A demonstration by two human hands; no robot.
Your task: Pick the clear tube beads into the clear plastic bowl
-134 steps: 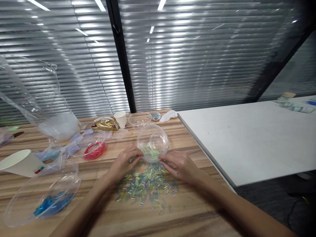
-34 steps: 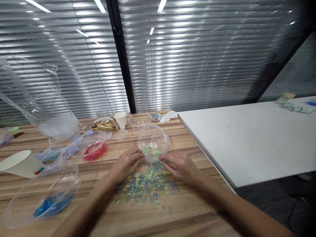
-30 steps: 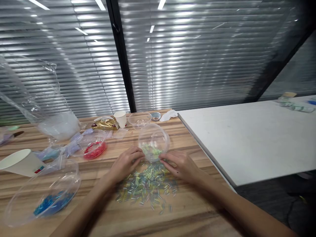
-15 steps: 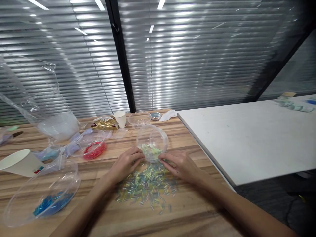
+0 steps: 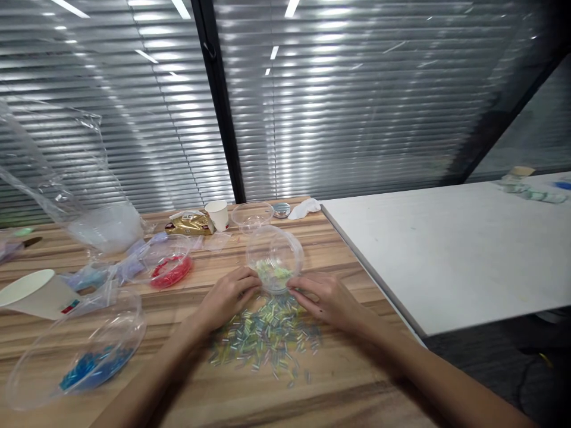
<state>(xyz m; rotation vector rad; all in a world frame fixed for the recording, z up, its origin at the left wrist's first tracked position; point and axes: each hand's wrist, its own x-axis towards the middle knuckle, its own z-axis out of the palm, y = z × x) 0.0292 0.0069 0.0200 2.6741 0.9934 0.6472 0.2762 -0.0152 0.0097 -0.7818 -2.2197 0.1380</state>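
Observation:
A clear plastic bowl (image 5: 253,245) stands in front of me on the wooden table, with pale yellow-green tube beads (image 5: 277,272) inside it. At its near left edge is my left hand (image 5: 231,293), fingers curled together with the tips at the rim. On the near right edge, my right hand (image 5: 328,298) has thumb and fingers pinched at the rim. Between my forearms a loose spread of small green, yellow and bluish tube beads (image 5: 267,333) covers the tabletop just below the bowl. Whether single beads are between my fingertips is too small to see.
Left are a bowl with blue beads (image 5: 91,368), a bowl with red beads (image 5: 171,271), a tilted paper cup (image 5: 38,294) and a clear plastic bag (image 5: 107,226). Behind stand a gold packet (image 5: 190,223), a paper cup (image 5: 217,215) and another clear bowl (image 5: 252,217). A white table (image 5: 446,255) adjoins at right.

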